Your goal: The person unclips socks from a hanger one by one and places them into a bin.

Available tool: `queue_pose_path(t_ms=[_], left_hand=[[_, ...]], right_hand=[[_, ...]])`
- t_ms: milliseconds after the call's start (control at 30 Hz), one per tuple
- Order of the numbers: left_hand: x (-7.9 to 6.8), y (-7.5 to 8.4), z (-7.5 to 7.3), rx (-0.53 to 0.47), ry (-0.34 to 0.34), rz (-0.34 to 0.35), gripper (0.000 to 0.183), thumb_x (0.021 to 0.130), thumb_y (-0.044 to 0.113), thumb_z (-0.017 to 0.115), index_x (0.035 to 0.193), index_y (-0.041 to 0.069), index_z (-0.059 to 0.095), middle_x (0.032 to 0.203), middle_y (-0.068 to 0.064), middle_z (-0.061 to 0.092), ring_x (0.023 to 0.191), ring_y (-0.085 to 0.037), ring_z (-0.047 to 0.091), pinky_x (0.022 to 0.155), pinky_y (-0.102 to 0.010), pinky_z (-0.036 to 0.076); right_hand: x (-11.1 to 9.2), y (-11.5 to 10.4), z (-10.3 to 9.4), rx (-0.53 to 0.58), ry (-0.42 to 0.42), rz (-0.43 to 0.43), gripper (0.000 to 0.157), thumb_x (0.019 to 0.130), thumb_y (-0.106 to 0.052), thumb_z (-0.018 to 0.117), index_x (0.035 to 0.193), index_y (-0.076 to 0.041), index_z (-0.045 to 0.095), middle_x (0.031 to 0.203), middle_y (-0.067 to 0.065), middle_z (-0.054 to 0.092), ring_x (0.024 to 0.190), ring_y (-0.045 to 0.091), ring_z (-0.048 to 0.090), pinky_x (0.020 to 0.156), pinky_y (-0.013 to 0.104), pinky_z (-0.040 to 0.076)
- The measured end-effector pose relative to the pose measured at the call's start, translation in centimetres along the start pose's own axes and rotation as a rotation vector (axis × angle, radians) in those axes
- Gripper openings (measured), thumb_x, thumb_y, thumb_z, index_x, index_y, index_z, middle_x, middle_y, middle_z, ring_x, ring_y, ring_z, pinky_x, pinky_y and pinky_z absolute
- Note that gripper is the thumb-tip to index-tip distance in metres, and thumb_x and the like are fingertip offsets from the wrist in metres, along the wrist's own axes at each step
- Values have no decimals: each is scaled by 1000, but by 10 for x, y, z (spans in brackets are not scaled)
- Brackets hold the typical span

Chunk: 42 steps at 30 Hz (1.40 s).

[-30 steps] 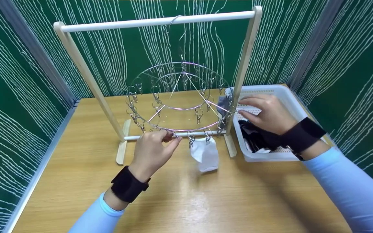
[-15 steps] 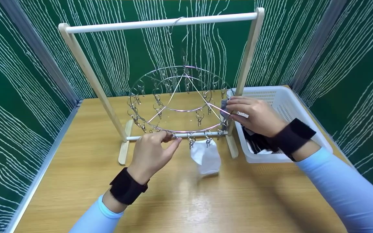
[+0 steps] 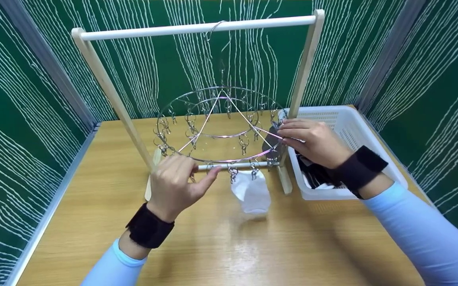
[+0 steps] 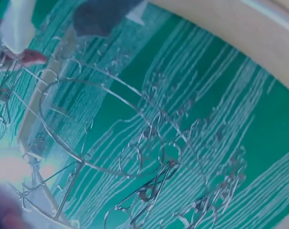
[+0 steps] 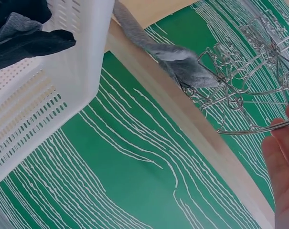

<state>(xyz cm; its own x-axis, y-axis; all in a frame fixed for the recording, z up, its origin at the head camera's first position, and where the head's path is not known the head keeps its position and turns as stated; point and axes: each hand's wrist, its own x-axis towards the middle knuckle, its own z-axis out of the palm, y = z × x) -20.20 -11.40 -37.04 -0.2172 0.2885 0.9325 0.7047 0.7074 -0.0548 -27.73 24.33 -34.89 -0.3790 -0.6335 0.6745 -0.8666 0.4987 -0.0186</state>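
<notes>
A round metal clip hanger (image 3: 224,160) hangs by its hook from the rack's top bar, with several small clips around its rings. My right hand (image 3: 316,141) pinches the outer ring at its right side; in the right wrist view its fingers (image 5: 280,138) meet the wire. At the front left, my left hand (image 3: 175,182) is beside the ring, thumb apart from the bent fingers, with nothing between them. A white sock (image 3: 251,192) hangs from two clips at the front. A grey sock (image 5: 182,64) hangs at the ring's right, partly behind the right hand in the head view.
The wooden rack (image 3: 111,93) stands on the table (image 3: 105,238), its right post close to the right hand. A white plastic basket (image 3: 356,127) behind that post holds dark socks (image 3: 312,172). Green walls (image 3: 38,131) with white lines enclose the table.
My right hand has moved left onto the ring. My left hand has let go at the front edge and shifted left. The hanger's back edge has dipped, and the grey sock shows more.
</notes>
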Motion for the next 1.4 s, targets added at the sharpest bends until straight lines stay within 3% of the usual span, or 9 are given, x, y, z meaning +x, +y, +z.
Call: queue_pose_path(t_ms=[100,233,333,700,867,1167,1400], left_hand=[[3,0,1,18,23,66,43,101,40,77,80,5,65,73,-7,64,66,-26,60,59,-37,49],[5,0,1,39,-20,117,20,92,18,85,98,1,76,96,-13,76,89,-31,71,77,-42,60],[6,-2,0,40,-48,125,15,89,5,85,103,1,81,99,-13,79,92,-31,74,82,-43,62],[3,-16,0,25,-23,57,8,89,-3,83,96,-1,83,91,-14,82,85,-32,78,79,-43,65],[1,-25,0,16,-74,1,10,89,-4,84,98,-3,83,95,-16,82,91,-34,79,79,-44,65],[-1,-39,0,-14,-180,-85,12,91,-7,81,102,-7,81,101,-21,81,101,-38,79,96,-46,65],[-3,-38,-2,-1,-234,-128,16,91,-7,79,106,-7,80,107,-22,81,109,-39,78,103,-48,62]], right_hand=[[1,-1,-1,8,13,-3,21,88,10,81,110,9,80,109,29,79,103,47,77,93,60,63],[2,-3,-2,18,19,-3,21,88,10,81,109,8,80,107,27,79,101,45,77,91,59,64],[4,-6,-3,25,23,-7,20,88,8,82,108,6,81,106,25,80,100,43,77,90,56,64],[7,-16,-1,28,74,-44,19,83,4,87,101,3,83,95,19,81,89,36,74,80,50,63],[8,-20,2,18,80,-53,15,83,-4,89,96,2,82,91,16,80,85,32,73,75,45,63],[11,-27,13,8,81,-86,16,83,-10,92,94,-1,83,86,12,80,81,28,71,71,39,62],[12,-30,20,-23,85,-79,14,84,-12,92,92,-2,84,85,10,80,79,26,71,70,37,62]])
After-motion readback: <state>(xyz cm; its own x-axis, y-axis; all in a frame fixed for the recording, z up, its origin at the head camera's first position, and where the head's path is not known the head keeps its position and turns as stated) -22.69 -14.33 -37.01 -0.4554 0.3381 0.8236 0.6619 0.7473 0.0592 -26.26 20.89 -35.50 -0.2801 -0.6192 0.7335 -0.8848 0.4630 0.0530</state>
